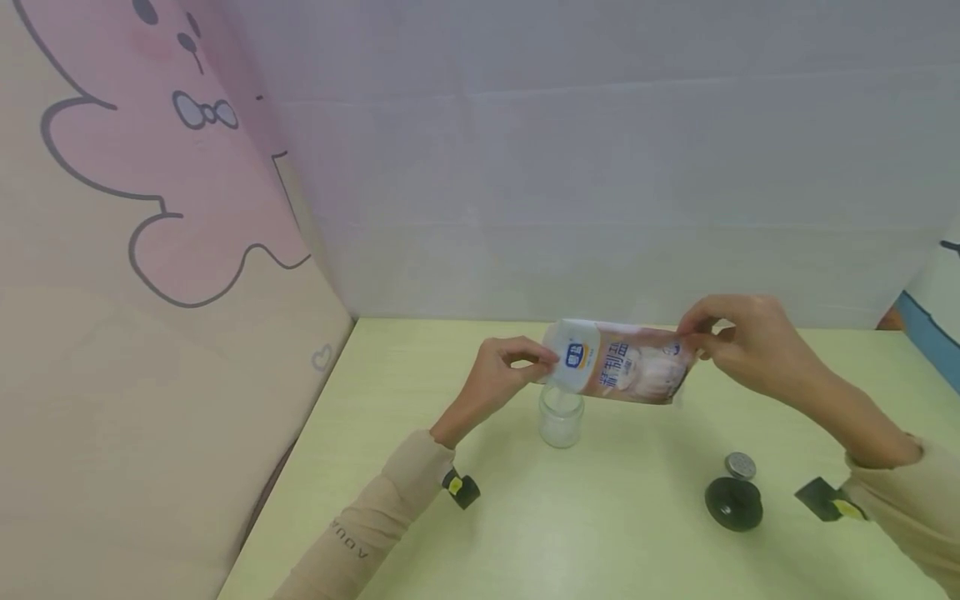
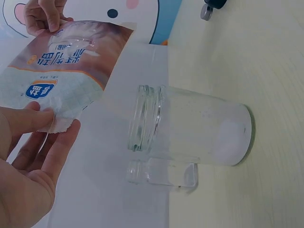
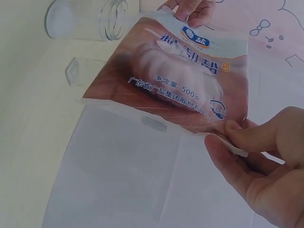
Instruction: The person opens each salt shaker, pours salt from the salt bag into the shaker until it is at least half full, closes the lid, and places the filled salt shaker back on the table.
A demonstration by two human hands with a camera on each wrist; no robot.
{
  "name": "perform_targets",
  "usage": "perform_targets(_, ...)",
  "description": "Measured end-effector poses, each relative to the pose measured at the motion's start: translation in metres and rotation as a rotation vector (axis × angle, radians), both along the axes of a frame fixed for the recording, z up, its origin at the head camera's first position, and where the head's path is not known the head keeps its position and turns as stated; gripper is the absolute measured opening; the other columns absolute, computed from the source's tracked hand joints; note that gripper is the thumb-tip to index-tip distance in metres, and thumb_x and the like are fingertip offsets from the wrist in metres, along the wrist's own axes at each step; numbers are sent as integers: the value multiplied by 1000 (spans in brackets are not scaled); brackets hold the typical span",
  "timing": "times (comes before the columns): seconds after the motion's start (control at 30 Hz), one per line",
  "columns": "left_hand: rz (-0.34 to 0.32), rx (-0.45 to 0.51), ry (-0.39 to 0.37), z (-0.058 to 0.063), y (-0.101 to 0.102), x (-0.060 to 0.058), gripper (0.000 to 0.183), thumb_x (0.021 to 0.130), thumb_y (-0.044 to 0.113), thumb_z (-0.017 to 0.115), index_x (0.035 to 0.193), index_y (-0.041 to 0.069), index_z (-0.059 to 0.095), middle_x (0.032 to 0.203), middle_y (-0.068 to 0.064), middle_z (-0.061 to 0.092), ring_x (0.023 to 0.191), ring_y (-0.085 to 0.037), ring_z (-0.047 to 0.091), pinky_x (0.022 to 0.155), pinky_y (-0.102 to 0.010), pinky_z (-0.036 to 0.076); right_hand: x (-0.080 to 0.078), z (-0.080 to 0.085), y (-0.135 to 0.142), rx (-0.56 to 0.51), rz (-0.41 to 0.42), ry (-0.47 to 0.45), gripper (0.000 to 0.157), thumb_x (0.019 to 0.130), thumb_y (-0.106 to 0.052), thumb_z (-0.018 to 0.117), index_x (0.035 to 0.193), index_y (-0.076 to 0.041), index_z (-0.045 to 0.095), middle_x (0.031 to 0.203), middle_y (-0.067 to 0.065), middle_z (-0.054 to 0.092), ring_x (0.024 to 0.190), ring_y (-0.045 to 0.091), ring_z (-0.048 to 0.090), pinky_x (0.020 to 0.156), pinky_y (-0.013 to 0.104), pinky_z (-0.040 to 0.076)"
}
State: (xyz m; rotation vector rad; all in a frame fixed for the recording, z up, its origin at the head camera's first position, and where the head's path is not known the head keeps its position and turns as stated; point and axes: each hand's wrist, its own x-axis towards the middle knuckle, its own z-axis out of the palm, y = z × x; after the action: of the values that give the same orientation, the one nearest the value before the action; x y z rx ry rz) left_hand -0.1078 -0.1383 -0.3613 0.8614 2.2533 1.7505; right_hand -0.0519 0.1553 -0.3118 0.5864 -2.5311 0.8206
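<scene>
A salt packet, brown and pale blue with printed Chinese characters, is stretched sideways between both hands above the table. My left hand pinches its pale end, whose edge looks torn in the left wrist view. The opposite end's upper corner is pinched between thumb and fingers of my right hand. Below the pale end stands an uncapped glass jar with white salt at its bottom. Close beside that jar is a smaller clear glass bottle, mostly hidden in the head view.
On the right of the pale yellow table lie a round black lid and a small silver metal cap. A white sheet hangs behind the table. Cloth with a pink cartoon bear covers the left side.
</scene>
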Motion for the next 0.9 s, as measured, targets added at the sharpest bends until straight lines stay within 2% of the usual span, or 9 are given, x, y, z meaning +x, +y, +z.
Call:
perform_targets(0.47, -11, 2, -13, -2, -1, -2, 12, 85, -4, 65, 97, -7, 69, 102, -17, 68, 94, -22, 65, 77, -30, 57, 0, -1, 1, -13, -15, -13, 26, 68, 19, 71, 77, -6, 69, 76, 2, 67, 65, 12, 60, 58, 12, 52)
perform_targets(0.9, -16, 2, -4, -5, -2, -3, 13, 86, -3, 66, 97, -6, 69, 103, -16, 68, 95, -22, 65, 77, -30, 57, -1, 0, -2, -1, -6, 36, 27, 66, 20, 70, 74, -6, 69, 74, 1, 67, 64, 12, 61, 57, 12, 52)
